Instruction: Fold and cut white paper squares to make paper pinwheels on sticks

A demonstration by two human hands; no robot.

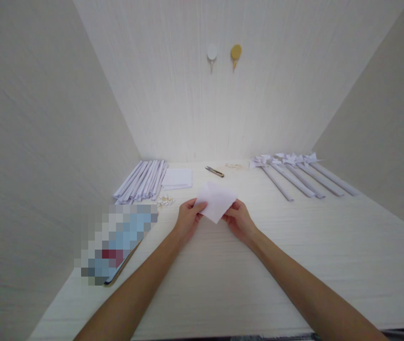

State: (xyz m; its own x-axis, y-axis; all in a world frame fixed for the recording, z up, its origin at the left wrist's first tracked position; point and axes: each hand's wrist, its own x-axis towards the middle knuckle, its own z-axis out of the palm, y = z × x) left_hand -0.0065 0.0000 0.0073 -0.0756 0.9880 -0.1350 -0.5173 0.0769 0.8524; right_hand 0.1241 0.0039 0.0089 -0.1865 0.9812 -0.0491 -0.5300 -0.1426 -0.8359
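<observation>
Both hands are raised just above the pale counter [223, 274], pinching one small white paper sheet [215, 201] between them; the left hand [187, 219] grips its left corner between thumb and fingers, the right hand [238, 220] grips the lower right edge the same way; the sheet hangs tilted like a diamond, clear of the surface. It looks thin and very light, limp enough to sag and easy to crease or tear, so the corners and edges seem the sensible places to hold it, gently. Off to the left lie a row of rolled paper tubes [141, 181], a stack of flat sheets [177, 178] beside them, and a little heap of small pale bits [165, 201]; small scissors [215, 171] sit near the back wall; on the right, well apart, lie paper sticks with bows [296, 173].
</observation>
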